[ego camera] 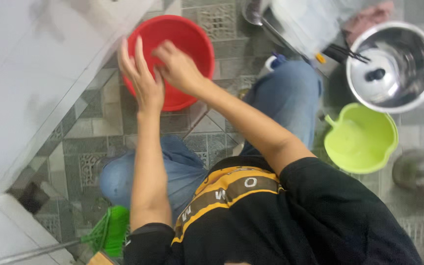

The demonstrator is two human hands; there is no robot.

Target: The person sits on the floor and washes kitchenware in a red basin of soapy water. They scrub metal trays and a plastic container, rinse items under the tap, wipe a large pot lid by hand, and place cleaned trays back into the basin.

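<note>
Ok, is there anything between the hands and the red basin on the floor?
Nothing visible. The left hand is at the red basin's near rim, and the right hand reaches over its inside. No object lies between them and the basin; whether either hand touches it is not clear.

A round red plastic basin [185,37] stands upright on the patterned tiled floor, far and left of centre in the scene. Its rim is smooth and its inside plain red (whether it holds water cannot be told). The left hand [141,78], fingers stretched and together, lies over its left rim. The right hand [177,68], fingers curled, reaches over the inside just beside the left one, the two close together above the basin's near left part
</note>
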